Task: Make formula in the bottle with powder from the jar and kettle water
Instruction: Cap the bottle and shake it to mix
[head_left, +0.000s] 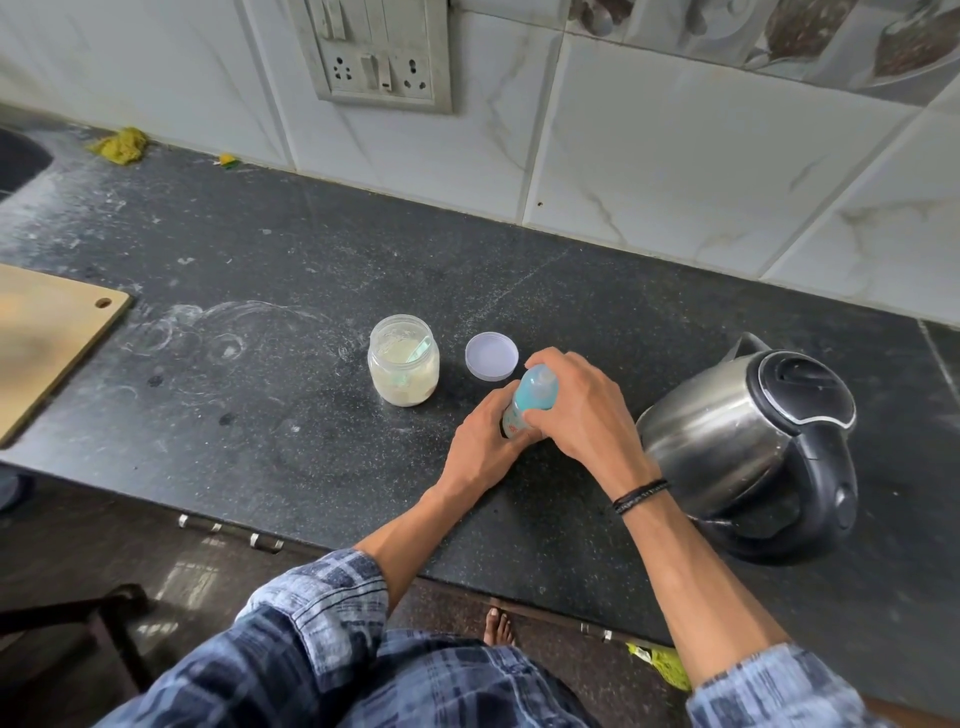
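Note:
A baby bottle (524, 402) with a blue top stands on the dark counter (311, 291). My left hand (483, 441) wraps its lower body and my right hand (576, 405) grips its blue top from above. To the left stands an open clear jar (403, 359) holding pale powder, with a light green scoop inside. The jar's white lid (491, 356) lies flat between jar and bottle. A steel kettle (753, 441) with black lid and handle sits to the right, close to my right wrist.
A wooden cutting board (47, 343) lies at the left counter edge. A sink corner (21, 161) shows far left, with a yellow cloth (122, 145) near the tiled wall. A switch and socket panel (379, 57) hangs on the wall. The counter's front edge runs below my forearms.

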